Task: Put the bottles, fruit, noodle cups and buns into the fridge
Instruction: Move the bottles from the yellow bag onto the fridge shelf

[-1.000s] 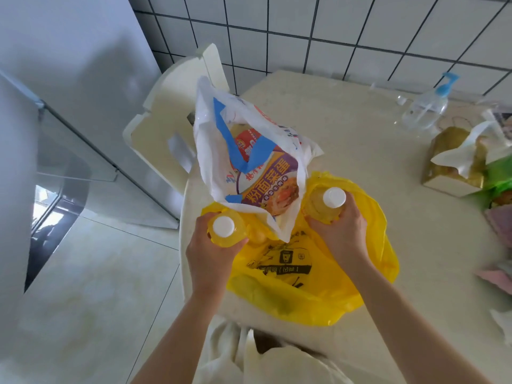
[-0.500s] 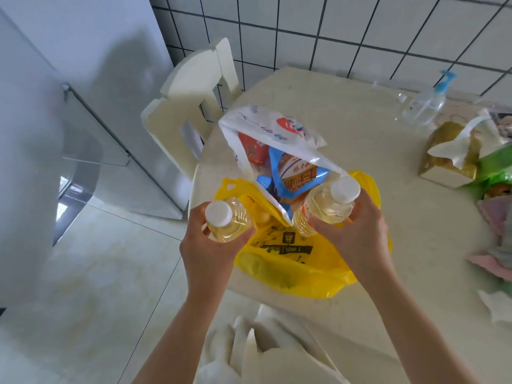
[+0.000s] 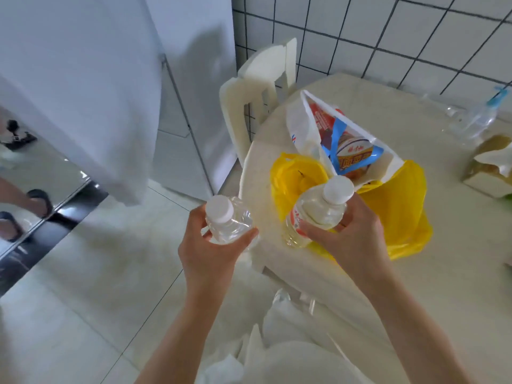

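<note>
My left hand point(image 3: 210, 253) grips a clear bottle point(image 3: 230, 220) with a white cap, held over the floor just left of the table edge. A second white-capped bottle point(image 3: 318, 212) with a red label is gripped by my right hand point(image 3: 352, 236) above the yellow plastic bag point(image 3: 396, 206). Behind the yellow bag stands a white bag point(image 3: 304, 139) holding a noodle cup point(image 3: 352, 159) and red packets. The white fridge point(image 3: 83, 87) rises at the left, its glossy lower front reflecting feet.
A cream plastic chair point(image 3: 260, 95) stands between the fridge and the round table point(image 3: 443, 273). A spray bottle point(image 3: 476, 117) and a tissue box point(image 3: 490, 167) sit at the table's far right. Another white chair back point(image 3: 277, 350) is below me.
Both bottles have come up out of the yellow bag and moved left. The left one now hangs past the table edge. My view has swung left toward the fridge.
</note>
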Motion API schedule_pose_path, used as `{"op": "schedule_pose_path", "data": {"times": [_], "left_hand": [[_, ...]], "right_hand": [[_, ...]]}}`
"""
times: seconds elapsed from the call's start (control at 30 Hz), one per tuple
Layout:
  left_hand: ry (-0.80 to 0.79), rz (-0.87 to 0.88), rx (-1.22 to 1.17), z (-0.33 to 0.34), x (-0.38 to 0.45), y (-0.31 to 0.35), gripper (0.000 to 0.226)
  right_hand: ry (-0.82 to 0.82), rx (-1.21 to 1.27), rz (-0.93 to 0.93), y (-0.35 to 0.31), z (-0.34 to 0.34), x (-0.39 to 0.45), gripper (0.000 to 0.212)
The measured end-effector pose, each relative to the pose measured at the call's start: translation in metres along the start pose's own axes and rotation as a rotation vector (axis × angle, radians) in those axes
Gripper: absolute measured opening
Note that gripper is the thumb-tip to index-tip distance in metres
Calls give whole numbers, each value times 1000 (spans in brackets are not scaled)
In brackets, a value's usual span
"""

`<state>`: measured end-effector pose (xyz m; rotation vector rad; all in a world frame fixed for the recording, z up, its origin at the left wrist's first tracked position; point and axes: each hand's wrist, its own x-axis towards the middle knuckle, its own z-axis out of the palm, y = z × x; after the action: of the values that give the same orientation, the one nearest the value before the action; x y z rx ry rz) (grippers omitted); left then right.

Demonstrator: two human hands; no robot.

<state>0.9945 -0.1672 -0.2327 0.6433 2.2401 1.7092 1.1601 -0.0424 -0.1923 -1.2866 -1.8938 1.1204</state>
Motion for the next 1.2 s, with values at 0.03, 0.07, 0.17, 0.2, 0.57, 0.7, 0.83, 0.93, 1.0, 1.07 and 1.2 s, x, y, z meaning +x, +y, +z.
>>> {"op": "schedule_pose_path", "data": {"times": [0.03, 0.07, 0.17, 0.2, 0.57, 0.7, 0.83, 0.93, 1.0, 1.07, 1.2], "left_hand": [[20, -4, 0, -16, -6, -5, 68], [44, -2, 9, -32, -13, -10, 67], [114, -31, 41, -82, -36, -27, 64], [138, -50, 45, -100, -44, -32, 64], [432, -320, 76, -258, -126, -94, 71], [535, -392, 90, -292, -134, -109, 73], [609, -436, 92, -314, -121, -120, 74], [643, -451, 96, -327, -98, -125, 74], [663, -455, 95, -335, -75, -129, 73], [679, -455, 95, -341, -49, -131, 72], [695, -436, 109, -351, 6, -136, 71]], "right_hand": [[-13, -1, -9, -6, 10, -11, 73], [-27, -8, -23, -12, 20, -23, 68], [-136, -14, -53, -28, 53, -61, 59], [-182, 3, -50, -32, 64, -74, 59], [-667, -33, -115, -78, 182, -188, 50], [-785, -41, -195, -96, 223, -203, 55], [-872, -36, -203, -113, 260, -200, 57], [-918, -47, -190, -125, 290, -185, 59], [-931, -63, -207, -133, 311, -171, 61], [-941, -80, -230, -144, 332, -154, 63], [-931, -92, -274, -167, 373, -115, 62]]}}
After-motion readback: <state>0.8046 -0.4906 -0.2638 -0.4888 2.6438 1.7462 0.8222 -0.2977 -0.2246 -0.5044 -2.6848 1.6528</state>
